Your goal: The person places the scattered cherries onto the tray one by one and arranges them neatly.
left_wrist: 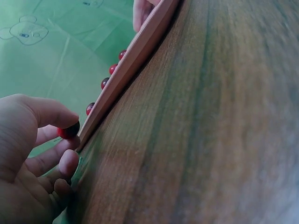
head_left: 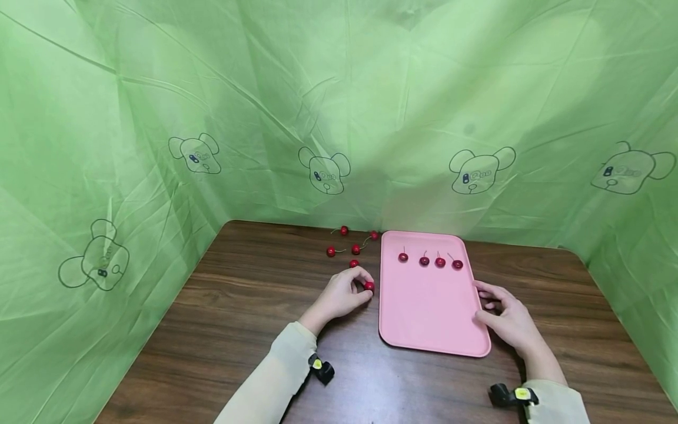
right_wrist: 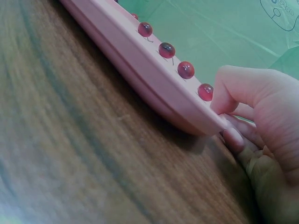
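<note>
The left hand (head_left: 341,296) pinches a small round glossy red cherry (head_left: 369,286) between the tip of its thumb and its forefinger, the other fingers (left_wrist: 65,163) curled loosely beneath; in the left wrist view the same cherry (left_wrist: 68,131) sits right at the fingertips, just beside the near left edge of the flat pink rectangular plastic tray (head_left: 429,312). The cherry is low over the dark brown wood-grain table (head_left: 249,318), close to the tray's left rim but not inside it.

The right hand (head_left: 505,318) grips the tray's right edge, thumb on top of the rim and the fingers (right_wrist: 233,137) curled under it, as the right wrist view shows.

Four more red cherries with thin stems lie in a row across the far part of the tray: one (head_left: 403,257), a second (head_left: 424,260), a third (head_left: 440,262) and a fourth (head_left: 458,264), each apart from its neighbour. On the bare table left of the tray, beyond the left hand, lie five loose cherries: (head_left: 344,230), (head_left: 374,235), (head_left: 331,251), (head_left: 356,249) and (head_left: 354,263), the last nearest the knuckles. That makes ten cherries counted, and one tray.

A wrinkled green plastic sheet printed with cartoon bear heads (head_left: 323,171) walls the table on three sides. Both forearms wear pale beige sleeves (head_left: 275,377) with a small black-and-yellow strap (head_left: 320,368) at each wrist
</note>
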`<state>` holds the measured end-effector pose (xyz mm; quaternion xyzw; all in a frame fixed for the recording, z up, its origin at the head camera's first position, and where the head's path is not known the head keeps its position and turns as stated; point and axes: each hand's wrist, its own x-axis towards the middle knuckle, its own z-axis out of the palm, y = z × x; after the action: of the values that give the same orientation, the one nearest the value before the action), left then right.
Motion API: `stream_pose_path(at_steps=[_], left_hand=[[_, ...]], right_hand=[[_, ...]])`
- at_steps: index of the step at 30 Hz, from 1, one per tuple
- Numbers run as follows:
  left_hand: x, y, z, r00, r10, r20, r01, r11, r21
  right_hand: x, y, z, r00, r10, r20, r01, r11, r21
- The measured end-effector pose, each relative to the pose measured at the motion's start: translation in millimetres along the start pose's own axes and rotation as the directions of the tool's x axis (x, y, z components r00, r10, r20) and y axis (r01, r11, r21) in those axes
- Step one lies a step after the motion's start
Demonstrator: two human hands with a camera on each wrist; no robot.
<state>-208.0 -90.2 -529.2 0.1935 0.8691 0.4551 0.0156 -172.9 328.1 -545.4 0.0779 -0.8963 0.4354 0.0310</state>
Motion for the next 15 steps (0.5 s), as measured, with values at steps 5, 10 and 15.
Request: stream_pose_path(at_steps=[5, 10, 15], left_hand=[[2.3, 4.5, -0.5, 1.0, -0.008, -0.029, 0.008, 1.0, 0.0], [4.8, 12.7, 0.4, 0.999, 0.008, -0.042, -0.009, 1.0, -0.02], [7.4, 19.2, 2.8, 0.999, 0.004, -0.039, -0.005, 1.0, -0.021]], right_hand=[[-0.1, 1, -2, 1.0, -0.007, -0.005, 0.007, 1.0, -0.002], [-0.6, 2, -2, 1.0, -0.015, -0.012, 0.015, 1.0, 0.008], [-1.3, 1, 0, 1.0, -0.017, -0.009, 0.017, 1.0, 0.025]])
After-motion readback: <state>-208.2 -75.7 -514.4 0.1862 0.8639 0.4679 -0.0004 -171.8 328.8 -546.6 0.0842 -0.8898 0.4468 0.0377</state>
